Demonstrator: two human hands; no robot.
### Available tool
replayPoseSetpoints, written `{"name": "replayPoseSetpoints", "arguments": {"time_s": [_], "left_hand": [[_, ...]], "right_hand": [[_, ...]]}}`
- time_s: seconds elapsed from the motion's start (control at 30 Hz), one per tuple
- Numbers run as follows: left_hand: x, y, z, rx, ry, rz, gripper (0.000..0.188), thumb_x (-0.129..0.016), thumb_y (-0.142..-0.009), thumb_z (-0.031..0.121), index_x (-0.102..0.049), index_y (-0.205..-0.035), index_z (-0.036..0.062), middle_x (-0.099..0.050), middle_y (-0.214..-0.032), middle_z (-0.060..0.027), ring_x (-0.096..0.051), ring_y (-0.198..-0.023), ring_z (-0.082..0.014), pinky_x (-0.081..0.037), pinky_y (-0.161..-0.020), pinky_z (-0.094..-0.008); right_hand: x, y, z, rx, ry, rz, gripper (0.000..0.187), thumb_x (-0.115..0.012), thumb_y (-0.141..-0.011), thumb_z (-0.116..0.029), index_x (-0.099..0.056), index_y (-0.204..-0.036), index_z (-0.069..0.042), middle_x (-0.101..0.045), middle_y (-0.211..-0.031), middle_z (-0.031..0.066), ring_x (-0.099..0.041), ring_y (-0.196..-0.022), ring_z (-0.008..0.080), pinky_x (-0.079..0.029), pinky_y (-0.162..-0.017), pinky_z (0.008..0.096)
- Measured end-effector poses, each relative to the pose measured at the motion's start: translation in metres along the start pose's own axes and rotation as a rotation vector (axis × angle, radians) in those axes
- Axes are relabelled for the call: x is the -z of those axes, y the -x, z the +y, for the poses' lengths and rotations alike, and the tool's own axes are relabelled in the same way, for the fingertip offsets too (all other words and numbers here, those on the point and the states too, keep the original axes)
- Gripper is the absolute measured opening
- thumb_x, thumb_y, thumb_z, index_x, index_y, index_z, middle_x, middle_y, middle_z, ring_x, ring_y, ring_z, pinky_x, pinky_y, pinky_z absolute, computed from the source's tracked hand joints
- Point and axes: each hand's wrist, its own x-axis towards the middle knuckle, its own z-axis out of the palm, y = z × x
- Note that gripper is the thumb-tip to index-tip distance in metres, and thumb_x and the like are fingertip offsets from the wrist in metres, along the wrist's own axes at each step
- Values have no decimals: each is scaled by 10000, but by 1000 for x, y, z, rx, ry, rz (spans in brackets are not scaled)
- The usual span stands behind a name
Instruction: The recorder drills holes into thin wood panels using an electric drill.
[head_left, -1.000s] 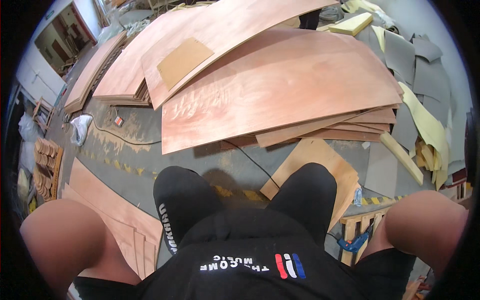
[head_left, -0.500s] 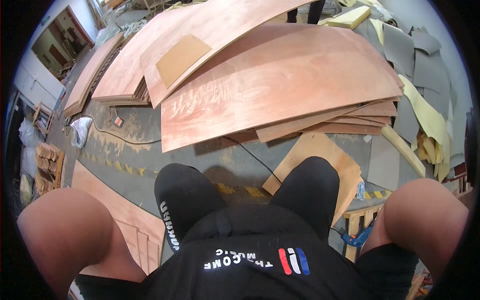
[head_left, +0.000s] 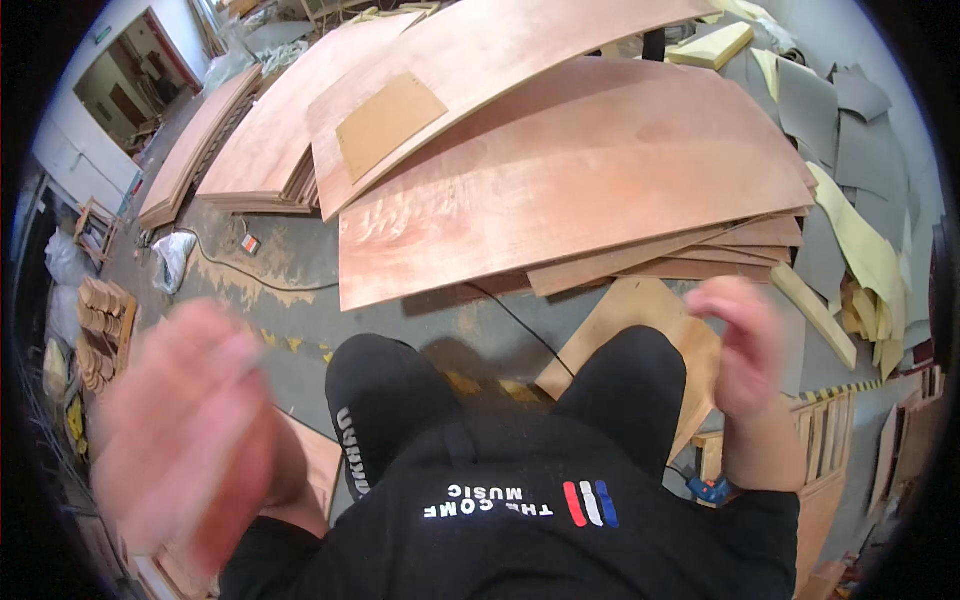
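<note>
My left hand (head_left: pixel 190 430) is raised at the left, large and smeared by motion, so its fingers cannot be read. On the other side my right hand (head_left: pixel 742 340) is up beside my right knee, slightly blurred. Its fingers are loosely curled, with a gap between them and nothing visible inside. Neither hand touches the wood. Beyond my knees lies a stack topped by a large reddish plywood sheet (head_left: pixel 560 190). Another plywood sheet (head_left: pixel 480 60) rests slanting across it and carries a small tan board (head_left: pixel 388 125). Below the right hand is a pale plywood piece (head_left: pixel 630 310).
More plywood stacks (head_left: pixel 265 140) stand at the far left. Yellow foam (head_left: pixel 865 240) and grey sheets (head_left: pixel 860 150) lean at the right. A black cable (head_left: pixel 520 325) crosses the floor. A blue power tool (head_left: pixel 708 490) lies by my right arm. Another person's dark leg (head_left: pixel 653 45) shows behind the sheets.
Both hands have come up into view; before, only my bent arms showed at the sides. The whole scene has shifted slightly right. Less of the other person's legs is visible.
</note>
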Motion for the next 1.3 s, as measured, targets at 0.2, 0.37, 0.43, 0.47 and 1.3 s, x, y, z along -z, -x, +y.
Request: {"name": "replayPoseSetpoints", "arguments": {"time_s": [0.2, 0.37, 0.43, 0.47, 1.3], "left_hand": [[-85, 140, -150, 848, 333, 373, 194, -550, -1065, 113, -647, -1161, -25, -709, -1062, -131, -658, -897, -183, -538, -838, -306], [-120, 228, -221, 1174, 234, 676, 187, -582, -1054, 150, -644, -1123, -13, -686, -949, -58, -630, -831, -121, -523, -761, -271], [-126, 249, -241, 1382, -70, 577, 190, -606, -1029, 144, -639, -1138, -9, -668, -917, -39, -613, -804, -105, -521, -739, -272], [-127, 253, -249, 1382, -50, 571, 190, -606, -1029, 144, -639, -1138, -9, -668, -917, -39, -613, -804, -105, -521, -739, -272], [-138, 248, -256, 1192, -312, 336, 194, -589, -1023, 142, -618, -1161, 8, -645, -1009, -43, -602, -908, -134, -505, -833, -297]], "right_hand": [[-66, 145, 64, -219, 533, -273, 193, -743, -795, -70, -686, -978, -49, -709, -1040, 153, -679, -1009, 363, -510, -892, 466], [-78, 151, 81, -394, 485, -87, 156, -738, -767, -54, -681, -912, -58, -711, -978, 150, -686, -988, 359, -508, -878, 463], [-80, 146, 82, -357, 475, -101, 146, -731, -768, -46, -676, -904, -57, -714, -959, 133, -693, -975, 347, -509, -876, 456], [-80, 146, 85, -363, 493, -98, 146, -731, -768, -46, -676, -904, -57, -714, -959, 133, -693, -975, 347, -509, -876, 456], [-76, 155, 80, -413, 505, -36, 106, -732, -804, -79, -699, -904, -71, -730, -985, 120, -690, -953, 316, -513, -878, 429]]}}
